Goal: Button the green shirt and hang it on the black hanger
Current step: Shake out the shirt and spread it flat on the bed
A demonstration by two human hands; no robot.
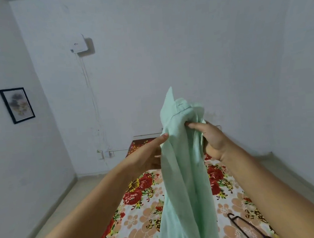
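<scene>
The pale green shirt hangs bunched in the air over the bed, its collar end pointing up. My right hand grips the gathered cloth just below the collar, fingers curled round it. My left hand reaches in from the left and pinches the shirt's edge, the thumb on the cloth and the fingers behind it. The black hanger lies flat on the bedsheet at the lower right, partly hidden by my right forearm.
A bed with a red and peach floral sheet lies below the hands. White walls stand behind and to both sides. A framed picture hangs on the left wall and a white box with cables is mounted higher up.
</scene>
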